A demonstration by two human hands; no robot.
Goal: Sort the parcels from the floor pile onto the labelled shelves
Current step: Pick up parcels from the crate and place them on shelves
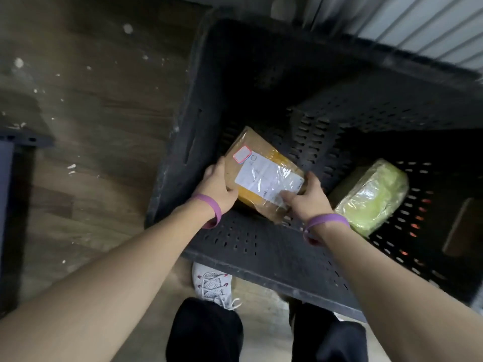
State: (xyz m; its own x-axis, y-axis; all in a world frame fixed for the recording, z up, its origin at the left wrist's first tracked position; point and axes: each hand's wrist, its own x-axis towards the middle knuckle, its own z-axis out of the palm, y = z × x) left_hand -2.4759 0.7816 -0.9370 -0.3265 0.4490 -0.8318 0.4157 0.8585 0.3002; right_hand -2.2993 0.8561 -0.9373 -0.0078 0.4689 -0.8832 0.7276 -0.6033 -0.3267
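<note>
Gripping a brown parcel [264, 176] from both sides, the person leans over a black perforated crate [261, 246]. The left hand [218, 184] is curled round the parcel's left edge. The right hand [307, 198] clasps its near right corner, with the thumb lying across the white label [269, 178]. Each wrist wears a purple band [209, 210]. The parcel, taped in clear film, sits tilted inside the crate's left half, close to the near wall. I cannot tell whether it is touching the bottom or is raised off it. A green parcel [373, 197] in clear wrap lies just beside the right hand, toward the crate's right side and apart from the brown one. A white shoe [213, 283] stands on the wooden floor [91, 126] at the crate's near edge.
</note>
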